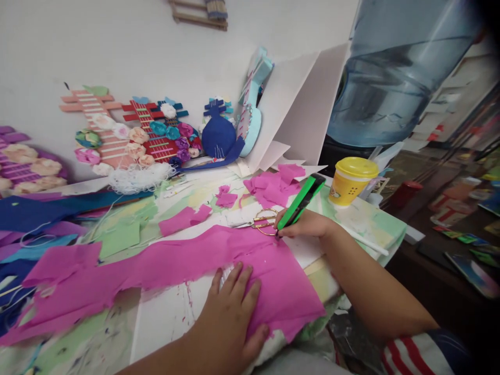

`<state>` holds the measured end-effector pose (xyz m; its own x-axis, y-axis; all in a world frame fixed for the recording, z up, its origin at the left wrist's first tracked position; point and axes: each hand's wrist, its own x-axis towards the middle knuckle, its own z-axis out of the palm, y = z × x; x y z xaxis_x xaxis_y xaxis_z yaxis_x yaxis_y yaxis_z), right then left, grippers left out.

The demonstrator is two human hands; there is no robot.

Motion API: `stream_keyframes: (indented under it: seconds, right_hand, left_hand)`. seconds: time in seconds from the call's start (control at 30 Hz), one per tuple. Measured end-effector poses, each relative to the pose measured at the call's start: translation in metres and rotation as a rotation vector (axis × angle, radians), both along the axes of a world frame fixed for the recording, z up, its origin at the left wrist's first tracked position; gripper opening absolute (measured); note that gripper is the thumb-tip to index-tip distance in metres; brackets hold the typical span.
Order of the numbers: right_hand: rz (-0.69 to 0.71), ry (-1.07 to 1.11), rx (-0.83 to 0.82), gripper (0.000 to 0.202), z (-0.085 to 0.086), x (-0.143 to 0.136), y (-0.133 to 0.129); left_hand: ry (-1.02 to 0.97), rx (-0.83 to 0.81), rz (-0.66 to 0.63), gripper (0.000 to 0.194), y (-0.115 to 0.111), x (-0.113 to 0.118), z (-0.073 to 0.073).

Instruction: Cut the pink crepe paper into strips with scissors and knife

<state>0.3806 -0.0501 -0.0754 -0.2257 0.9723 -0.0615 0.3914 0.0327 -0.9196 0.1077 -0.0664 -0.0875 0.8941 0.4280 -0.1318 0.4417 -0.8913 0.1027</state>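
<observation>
A long, ragged sheet of bright pink, crepe-like material (164, 260) stretches across a white board (164, 323) on the table. My left hand (230, 307) lies on the sheet and board, fingers spread, holding nothing. Gripped like a pen in my right hand (302, 225) is a green and black utility knife (300, 202), pointing down at the sheet's upper right edge; its blade is hard to make out. Gold-handled scissors (264, 221) lie just left of that hand. Behind them sit torn pink scraps (271, 186) and a smaller pink strip (184, 220).
A yellow lidded cup (351, 179) stands at the back right, before a large water bottle (386, 78). Colourful craft instruments (219, 136) lean on the wall behind white string (140, 178). Blue and purple pieces (31, 213) pile at left; a white stick (365, 239) lies near the right edge.
</observation>
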Motion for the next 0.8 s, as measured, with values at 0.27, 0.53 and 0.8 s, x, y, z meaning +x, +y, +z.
stream_keyframes:
  seconds: [0.27,0.53,0.8]
  right_hand:
    - [0.007,-0.045,-0.033,0.021,-0.002,0.001,-0.001]
    - [0.029,-0.103,-0.013,0.020,-0.007,-0.004,0.001]
    - [0.042,-0.011,-0.030,0.027,-0.009,0.007,0.001]
  left_hand:
    - [0.001,0.027,-0.002,0.061,0.000,0.000,-0.003]
    - [0.005,0.033,-0.003,0.061,-0.001,0.001,0.001]
    - [0.007,0.109,-0.014,0.060,-0.003,0.000,-0.003]
